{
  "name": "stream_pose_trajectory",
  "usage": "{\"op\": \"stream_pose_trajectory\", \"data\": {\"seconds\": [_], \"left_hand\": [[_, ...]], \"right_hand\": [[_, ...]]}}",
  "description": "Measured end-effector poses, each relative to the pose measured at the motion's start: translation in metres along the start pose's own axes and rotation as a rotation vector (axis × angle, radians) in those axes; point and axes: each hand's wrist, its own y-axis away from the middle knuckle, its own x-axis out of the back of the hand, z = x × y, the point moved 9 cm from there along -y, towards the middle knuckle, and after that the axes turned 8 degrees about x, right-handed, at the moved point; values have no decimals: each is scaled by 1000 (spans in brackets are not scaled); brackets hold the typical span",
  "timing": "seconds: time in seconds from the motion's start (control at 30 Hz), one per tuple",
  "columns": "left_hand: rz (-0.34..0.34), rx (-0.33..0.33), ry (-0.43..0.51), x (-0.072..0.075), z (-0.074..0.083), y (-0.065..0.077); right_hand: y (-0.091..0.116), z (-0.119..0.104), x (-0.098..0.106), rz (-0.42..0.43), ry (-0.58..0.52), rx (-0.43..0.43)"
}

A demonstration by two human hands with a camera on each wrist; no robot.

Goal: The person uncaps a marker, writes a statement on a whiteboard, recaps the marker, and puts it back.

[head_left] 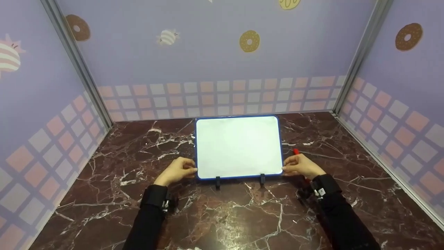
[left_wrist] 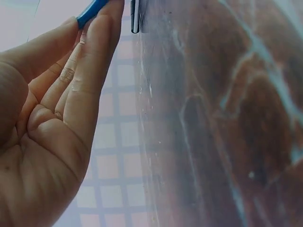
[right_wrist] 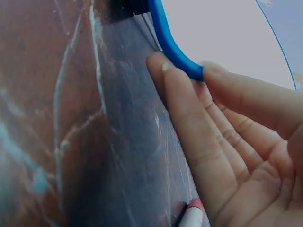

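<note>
Person grips a blue-framed whiteboard (head_left: pixel 239 147) at both lower corners, L hand (head_left: pixel 177 170) at its btm-left, R hand (head_left: pixel 301 166) at its btm-right. L-hand fingers (left_wrist: pixel 90 71) hold the blue edge in a narrow pinch, w/ thumb on one side & forefinger on the other; R-hand fingers (right_wrist: pixel 187 111) pinch the opposite corner the same way. The whiteboard is at the marbled brown counter (head_left: pixel 225 215), white face to the head cam, w/ two black feet (head_left: pixel 262 179) at its btm edge jutting fwd; exact lean can't be told. Just R of the whiteboard, partly hidden by the R hand, is a pen (head_left: pixel 296 151) w/ red end & white barrel. Black wrist straps (head_left: pixel 154 198) over black sleeves (head_left: pixel 145 225) sit in front of the whiteboard, one on each side. Behind the whiteboard rises a lilac back wall (head_left: pixel 215 62), pink-and-white checks (head_left: pixel 239 96) low down & doughnut prints (head_left: pixel 255 41) above. Patterned side walls (head_left: pixel 416 90) flank the whiteboard, well apart from it, w/ metal strips (head_left: pixel 360 55) running up the corners.
</note>
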Motion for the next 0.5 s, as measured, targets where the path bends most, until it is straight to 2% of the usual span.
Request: {"op": "stream_pose_trajectory", "data": {"seconds": [0.2, 0.3, 0.4, 0.5], "left_hand": [[121, -44, -262, 13, 12, 6], [207, -34, -365, 24, 21, 12], [327, -14, -477, 36, 30, 19], [436, 15, -598, 42, 36, 23]], "right_hand": [[5, -21, 11, 101, 283, 36], [10, -41, 23, 214, 499, 101], [18, -56, 37, 344, 716, 146], [26, -60, 49, 452, 844, 123]]}}
